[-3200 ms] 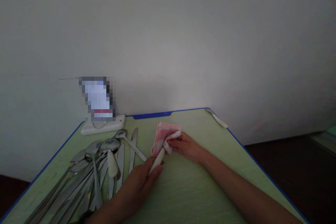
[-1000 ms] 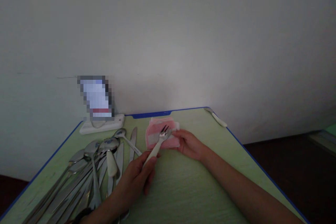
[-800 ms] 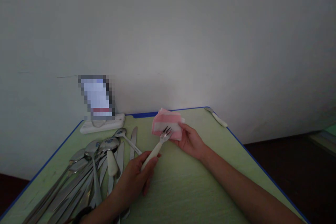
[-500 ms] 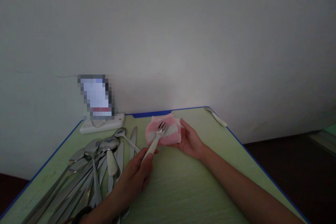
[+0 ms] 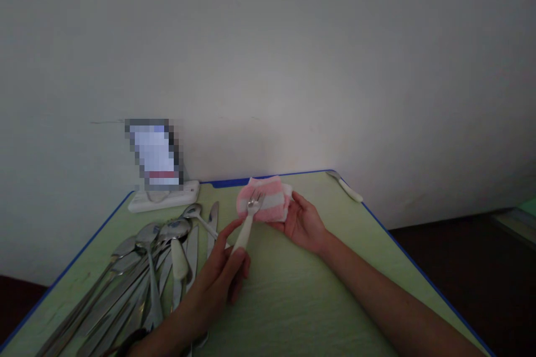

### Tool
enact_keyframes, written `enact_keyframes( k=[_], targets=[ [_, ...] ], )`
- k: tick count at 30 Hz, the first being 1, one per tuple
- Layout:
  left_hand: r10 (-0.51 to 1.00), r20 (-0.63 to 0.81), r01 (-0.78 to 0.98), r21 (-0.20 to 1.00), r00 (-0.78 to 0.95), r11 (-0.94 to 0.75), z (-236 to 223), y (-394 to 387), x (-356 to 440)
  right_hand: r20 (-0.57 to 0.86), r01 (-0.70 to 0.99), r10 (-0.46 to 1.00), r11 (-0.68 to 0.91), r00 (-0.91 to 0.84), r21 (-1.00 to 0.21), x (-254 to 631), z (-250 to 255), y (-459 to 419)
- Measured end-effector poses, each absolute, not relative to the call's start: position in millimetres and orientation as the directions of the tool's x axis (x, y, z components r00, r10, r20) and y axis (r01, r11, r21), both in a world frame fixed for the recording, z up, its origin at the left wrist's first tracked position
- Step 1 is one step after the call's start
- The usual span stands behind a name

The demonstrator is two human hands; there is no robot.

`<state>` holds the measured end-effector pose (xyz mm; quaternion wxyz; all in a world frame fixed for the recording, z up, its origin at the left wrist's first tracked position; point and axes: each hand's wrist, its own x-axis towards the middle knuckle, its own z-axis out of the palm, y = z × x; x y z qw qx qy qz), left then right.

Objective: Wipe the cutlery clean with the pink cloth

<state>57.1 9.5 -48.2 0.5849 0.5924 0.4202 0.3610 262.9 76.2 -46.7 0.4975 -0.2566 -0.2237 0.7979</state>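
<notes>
Cutlery of dull grey metal, a fanned heap of long spoons and knives, lies nearest on the left of the pale green worktop with its blue rim; the handles run toward the near left corner and the bowls and blades point away toward the wall. Just right of the heap, the left hand is closed round the smooth cream handle of a small metal fork, thumb and fingertips pinching the lower part of the handle. The fork's long axis climbs from the hand up and away, leaning slightly right, and its tines point at the far edge of the worktop. The tines lie against a folded pink and white cloth of soft, fluffy weave. The right hand holds that cloth from the right side, palm turned up, fingers cupped under it and lifted a little off the worktop. Farther back on the left stands a flat white base carrying a blurred upright object. At the far right corner rests another cream-handled utensil, lying slantwise. Behind everything rises a plain matt grey-white wall.
</notes>
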Motion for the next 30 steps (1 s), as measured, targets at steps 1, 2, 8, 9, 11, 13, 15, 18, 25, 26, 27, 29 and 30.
enact_keyframes(
  k=[1, 2, 8, 9, 11, 13, 15, 18, 25, 26, 27, 29, 30],
  targets=[
    [0.921, -0.057, 0.076, 0.997, 0.386, 0.030, -49, 9, 57, -0.188, -0.676, 0.911, -0.401, -0.368, -0.618, 262, -48, 77],
    [0.918, -0.053, 0.076, 0.997, 0.393, 0.025, -49, 9, 57, -0.190, -0.667, 0.910, -0.401, -0.368, -0.628, 262, -49, 77],
    [0.890, -0.113, 0.081, 0.993, 0.442, 0.086, -47, 7, 55, -0.236, -0.601, 0.906, -0.412, -0.352, -0.685, 257, -53, 76],
    [0.887, -0.140, 0.085, 0.990, 0.440, 0.114, -46, 6, 55, -0.241, -0.603, 0.907, -0.412, -0.346, -0.683, 256, -52, 76],
    [0.886, -0.179, 0.091, 0.984, 0.427, 0.155, -44, 5, 56, -0.241, -0.618, 0.907, -0.413, -0.346, -0.669, 256, -51, 76],
    [0.893, -0.184, 0.084, 0.983, 0.410, 0.164, -43, 5, 57, -0.222, -0.637, 0.907, -0.410, -0.357, -0.653, 257, -48, 76],
    [0.897, -0.176, 0.083, 0.984, 0.405, 0.155, -44, 6, 58, -0.193, -0.647, 0.902, -0.415, -0.387, -0.640, 258, -45, 75],
    [0.903, -0.150, 0.096, 0.988, 0.401, 0.122, -47, 8, 57, -0.161, -0.641, 0.881, -0.439, -0.445, -0.629, 260, -42, 73],
    [0.964, -0.068, -0.017, 0.997, 0.258, 0.075, -49, 8, 55, -0.218, -0.612, 0.894, -0.429, -0.391, -0.665, 258, -47, 74],
    [0.966, -0.078, -0.031, 0.996, 0.247, 0.088, -48, 8, 55, -0.235, -0.603, 0.893, -0.435, -0.384, -0.668, 257, -48, 74],
    [0.964, -0.089, -0.038, 0.994, 0.250, 0.102, -48, 8, 54, -0.250, -0.598, 0.891, -0.441, -0.378, -0.669, 257, -48, 74],
    [0.946, -0.111, -0.013, 0.993, 0.304, 0.121, -48, 8, 52, -0.266, -0.598, 0.892, -0.445, -0.366, -0.667, 257, -48, 75],
    [0.930, -0.117, 0.010, 0.993, 0.348, 0.121, -48, 8, 52, -0.270, -0.600, 0.891, -0.447, -0.365, -0.664, 257, -47, 75]
  ],
)
